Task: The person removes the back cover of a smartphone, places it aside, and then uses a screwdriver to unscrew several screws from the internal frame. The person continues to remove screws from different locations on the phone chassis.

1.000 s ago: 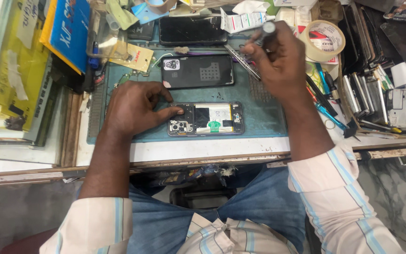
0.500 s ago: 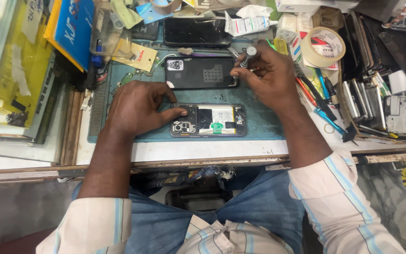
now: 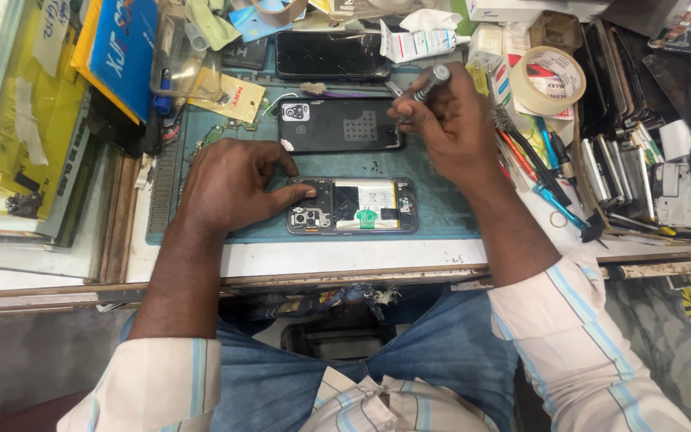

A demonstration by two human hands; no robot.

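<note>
Single head-worn view, steeply downward and close over the workbench and lap.

Opened phone on mat, back cover behind, tape roll right

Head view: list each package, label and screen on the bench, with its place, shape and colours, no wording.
Blue and yellow flat package: far left, leaning.
Yellow paper tag: left of the black back cover, rectangular.
Dark phone screen: top centre, black rectangle.
White label with green tab: on the opened phone's battery.
White carton: beside the tape roll.
</note>
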